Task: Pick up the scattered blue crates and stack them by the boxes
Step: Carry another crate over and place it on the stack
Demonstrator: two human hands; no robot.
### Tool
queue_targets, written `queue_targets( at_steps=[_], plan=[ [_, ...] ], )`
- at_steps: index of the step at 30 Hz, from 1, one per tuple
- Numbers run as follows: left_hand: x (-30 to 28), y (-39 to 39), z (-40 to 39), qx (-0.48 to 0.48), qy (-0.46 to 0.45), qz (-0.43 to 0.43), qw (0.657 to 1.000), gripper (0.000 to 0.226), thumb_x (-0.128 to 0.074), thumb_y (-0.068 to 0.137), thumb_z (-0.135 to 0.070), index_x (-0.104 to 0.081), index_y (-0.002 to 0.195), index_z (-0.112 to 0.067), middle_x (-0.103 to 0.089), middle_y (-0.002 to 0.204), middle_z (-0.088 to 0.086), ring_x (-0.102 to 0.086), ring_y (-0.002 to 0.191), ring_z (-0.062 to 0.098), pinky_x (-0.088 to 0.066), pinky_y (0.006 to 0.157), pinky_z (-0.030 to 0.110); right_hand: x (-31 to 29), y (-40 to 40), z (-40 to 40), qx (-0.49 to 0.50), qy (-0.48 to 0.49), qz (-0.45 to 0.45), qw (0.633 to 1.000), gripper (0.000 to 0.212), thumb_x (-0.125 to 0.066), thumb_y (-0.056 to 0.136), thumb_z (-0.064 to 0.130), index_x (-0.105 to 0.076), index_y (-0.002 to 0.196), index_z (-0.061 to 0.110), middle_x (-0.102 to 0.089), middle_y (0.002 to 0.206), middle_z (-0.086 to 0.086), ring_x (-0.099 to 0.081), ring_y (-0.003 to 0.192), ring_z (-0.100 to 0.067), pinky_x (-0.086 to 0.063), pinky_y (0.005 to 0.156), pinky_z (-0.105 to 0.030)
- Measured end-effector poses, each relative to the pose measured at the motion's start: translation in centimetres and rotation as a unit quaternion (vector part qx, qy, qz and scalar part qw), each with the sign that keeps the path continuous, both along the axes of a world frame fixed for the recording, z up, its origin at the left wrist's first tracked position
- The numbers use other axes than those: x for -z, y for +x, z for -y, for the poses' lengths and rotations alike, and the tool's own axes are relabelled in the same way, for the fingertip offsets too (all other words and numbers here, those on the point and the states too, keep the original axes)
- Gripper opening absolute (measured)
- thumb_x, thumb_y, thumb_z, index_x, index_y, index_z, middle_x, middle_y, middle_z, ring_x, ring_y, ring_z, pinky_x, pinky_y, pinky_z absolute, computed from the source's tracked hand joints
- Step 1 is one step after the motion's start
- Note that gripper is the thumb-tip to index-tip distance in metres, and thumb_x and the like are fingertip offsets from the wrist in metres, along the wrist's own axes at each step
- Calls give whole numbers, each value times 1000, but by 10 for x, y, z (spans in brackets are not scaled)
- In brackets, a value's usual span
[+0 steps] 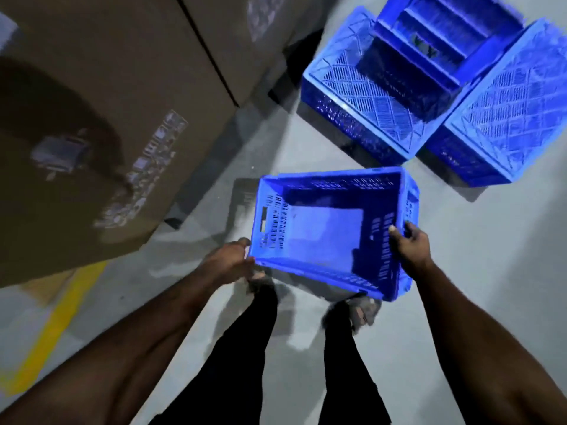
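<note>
The biggest thing near you is the stack of cardboard boxes [101, 96] on your left, and it crowds the walkway: swing wide and the blue crate [331, 231] you carry could clip its corner and twist out of your grip. Ahead, the crates on the floor [429, 96] sit upturned side by side with another lying crooked across them, so setting yours on that uneven heap could, I judge, let it slide off or tip the lot. The carried crate hangs open side up, tilted, over your feet; your left hand [228, 260] grips its near left corner and your right hand [411, 243] curls over the right rim, thumb inside. Both holds are shallow, at the edge only, so a jolt could drop it on your toes. The grey floor [491, 271] looks smooth and bare here, with a yellow line [52, 329] at the left; the light is dim and the view blurred.
</note>
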State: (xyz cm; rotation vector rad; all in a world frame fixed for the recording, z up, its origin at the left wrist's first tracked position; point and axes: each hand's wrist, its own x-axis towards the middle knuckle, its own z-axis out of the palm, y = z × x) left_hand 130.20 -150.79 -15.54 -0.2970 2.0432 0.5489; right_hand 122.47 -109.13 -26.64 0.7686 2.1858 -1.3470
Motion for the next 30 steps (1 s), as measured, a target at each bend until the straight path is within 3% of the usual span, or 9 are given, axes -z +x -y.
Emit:
queue_targets(
  at_steps=[4, 9, 13, 17, 19, 21, 23, 26, 30],
  plan=[
    [67, -21, -15, -2, -45, 2, 999, 53, -51, 94, -36, -41, 141, -13, -64, 128, 11, -58, 120, 28, -43, 99, 31, 54, 61, -54, 73, 16, 29, 997, 14, -66, 87, 32, -61, 88, 19, -54, 71, -4, -46, 59, -16, -40, 58, -39],
    [161, -46, -51, -102, -35, -33, 994, 48, -58, 93, -31, -48, 135, -13, -63, 127, 10, -59, 118, 28, -44, 101, 34, 133, 77, -113, 109, 61, 64, 990, 11, -67, 81, 34, -63, 81, 24, -68, 85, -14, -58, 65, -20, -50, 69, -44],
    [245, -54, -71, -171, -59, -19, 983, 69, -63, 87, -35, -36, 145, -10, -52, 140, 17, -48, 130, 32, -39, 108, 40, 214, 80, -157, 169, 65, 105, 978, 40, -72, 59, 47, -68, 92, 25, -73, 100, -11, -68, 89, -32, -54, 88, -51],
    [306, -56, -88, -257, -15, 24, 966, 88, -60, 72, -57, -34, 147, -16, -50, 143, 9, -51, 128, 28, -38, 109, 41, 274, 91, -185, 221, 36, 105, 969, 47, -74, 60, 45, -69, 102, 24, -72, 103, -13, -62, 81, -24, -52, 86, -53],
    [316, -58, -99, -312, 13, 6, 950, 73, -57, 68, -65, -57, 125, -20, -70, 114, 1, -66, 102, 18, -49, 92, 37, 270, 90, -180, 237, 25, 88, 967, 33, -72, 64, 42, -68, 92, 24, -73, 92, -8, -63, 77, -24, -54, 81, -52],
    [317, -62, -109, -377, 52, 2, 925, 36, -49, 88, -54, -64, 95, -23, -72, 72, -13, -65, 63, -1, -47, 67, 24, 255, 85, -170, 250, -14, 78, 965, 25, -69, 68, 45, -63, 81, 25, -65, 79, -2, -57, 65, -22, -48, 64, -43],
    [307, -68, -116, -424, 102, 16, 900, 40, -32, 101, -44, -60, 82, -24, -66, 54, -15, -56, 44, -4, -43, 57, 17, 231, 79, -161, 260, -57, 72, 961, 28, -66, 72, 52, -60, 76, 25, -56, 74, -3, -49, 57, -21, -39, 54, -34],
    [278, -69, -110, -457, 160, 22, 875, 55, -25, 100, -53, -65, 82, -19, -66, 55, -6, -60, 48, 6, -47, 51, 15, 190, 77, -158, 260, -139, 89, 951, 40, -58, 80, 63, -62, 84, 24, -57, 72, 0, -50, 52, -16, -41, 49, -25],
    [195, -80, -90, -520, 196, 28, 831, 72, -35, 86, -76, -68, 90, -12, -64, 73, 7, -60, 61, 19, -52, 68, 30, 102, 78, -157, 258, -203, 106, 938, 87, -62, 46, 91, -57, 88, 15, -53, 57, 1, -46, 44, -12, -40, 44, -18]
  ],
)
